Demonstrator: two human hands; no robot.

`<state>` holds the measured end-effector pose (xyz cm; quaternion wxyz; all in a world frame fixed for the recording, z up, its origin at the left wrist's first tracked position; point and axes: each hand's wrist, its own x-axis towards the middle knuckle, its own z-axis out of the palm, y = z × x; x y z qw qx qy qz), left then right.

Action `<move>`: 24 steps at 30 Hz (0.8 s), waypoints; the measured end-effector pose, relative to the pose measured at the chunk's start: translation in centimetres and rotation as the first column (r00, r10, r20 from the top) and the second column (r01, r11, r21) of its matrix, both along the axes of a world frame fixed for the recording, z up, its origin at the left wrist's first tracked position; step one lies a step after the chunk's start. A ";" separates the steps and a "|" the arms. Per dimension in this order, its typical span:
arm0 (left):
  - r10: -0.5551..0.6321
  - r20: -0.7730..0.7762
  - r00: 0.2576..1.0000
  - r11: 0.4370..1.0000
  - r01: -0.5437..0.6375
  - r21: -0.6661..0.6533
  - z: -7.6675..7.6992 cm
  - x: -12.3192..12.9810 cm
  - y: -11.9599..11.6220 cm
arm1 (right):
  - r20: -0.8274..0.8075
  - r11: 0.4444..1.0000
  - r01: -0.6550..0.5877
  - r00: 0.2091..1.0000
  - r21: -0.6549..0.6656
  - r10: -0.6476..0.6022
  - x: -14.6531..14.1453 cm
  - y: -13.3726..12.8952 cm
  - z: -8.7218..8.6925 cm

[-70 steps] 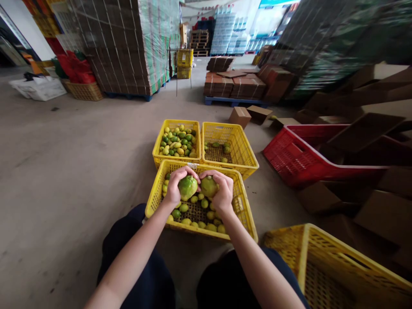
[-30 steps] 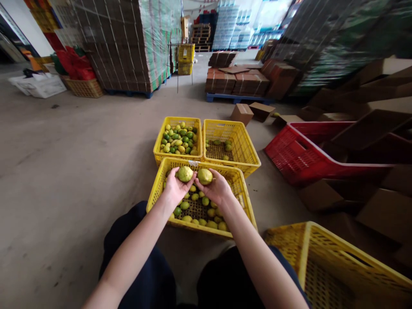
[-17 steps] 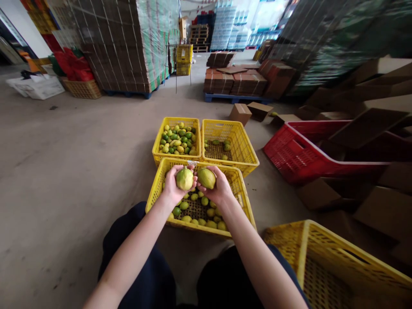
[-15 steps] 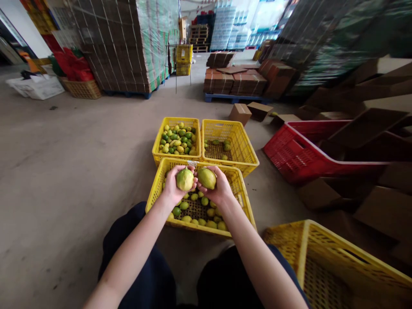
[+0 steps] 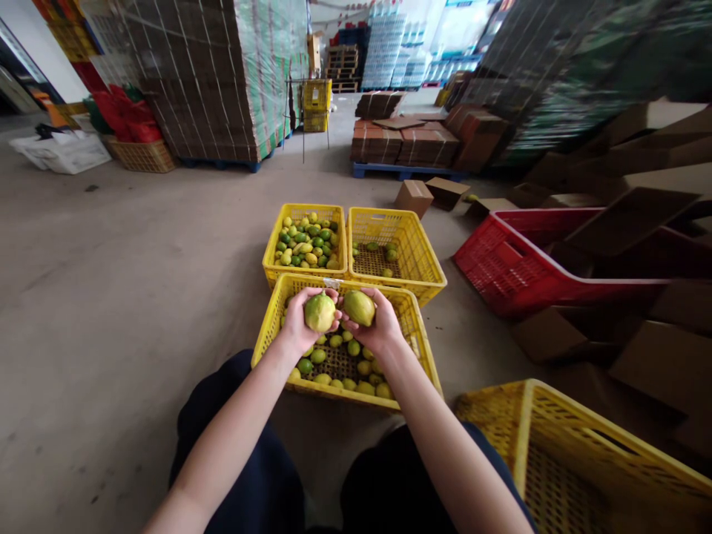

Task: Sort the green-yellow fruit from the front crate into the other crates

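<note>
Over the near yellow crate [image 5: 345, 396], my left hand [image 5: 297, 320] is wrapped round a green-yellow lemon [image 5: 320, 313]. Beside it, my right hand [image 5: 383, 323] grips a second, more oval yellow-green lemon [image 5: 359, 308]. The two hands are close together, their fingertips nearly meeting. Below them, several lemons [image 5: 365, 388] lie on the floor of the near crate; my hands and forearms hide part of it. Behind stand two more yellow crates: the left one [image 5: 268, 256] is well filled with green and yellow lemons, and the right one [image 5: 428, 256] holds several.
A yellow crate [image 5: 526, 430] stands at the lower right. Behind it are a red crate [image 5: 489, 263] with cardboard and loose open boxes [image 5: 556, 334]. Farther back are flattened cartons on a blue pallet [image 5: 383, 169], a wrapped stack [image 5: 194, 81] and a wicker basket [image 5: 142, 156].
</note>
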<state>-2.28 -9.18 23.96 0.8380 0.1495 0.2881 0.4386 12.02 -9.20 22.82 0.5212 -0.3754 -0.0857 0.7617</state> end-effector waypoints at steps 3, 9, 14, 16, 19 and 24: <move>-0.002 -0.001 1.000 1.000 0.002 -0.013 -0.1 0.0 0.0 | -0.018 1.000 -0.013 1.000 0.019 0.013 0.0 0.0 -0.1; 0.001 0.001 1.000 1.000 -0.001 -0.030 -0.4 0.1 0.2 | -0.025 0.998 -0.015 1.000 0.063 0.017 0.3 -0.1 -0.1; 0.006 -0.004 1.000 0.998 -0.006 -0.069 -0.2 0.1 0.1 | -0.046 0.996 -0.011 0.999 0.084 0.015 0.4 -0.1 0.0; 0.005 -0.014 1.000 0.996 -0.006 -0.084 -0.1 0.2 0.1 | -0.048 0.997 -0.001 0.999 0.072 0.004 0.4 -0.1 0.1; 0.087 -0.107 0.990 0.989 -0.098 -0.108 -0.2 0.4 0.1 | -0.019 0.997 0.022 1.000 0.068 -0.021 0.3 -0.1 0.1; 0.185 -0.168 0.968 0.964 -0.212 -0.160 -0.6 0.5 0.5 | 0.079 0.990 0.097 0.991 0.098 -0.105 0.0 0.0 0.2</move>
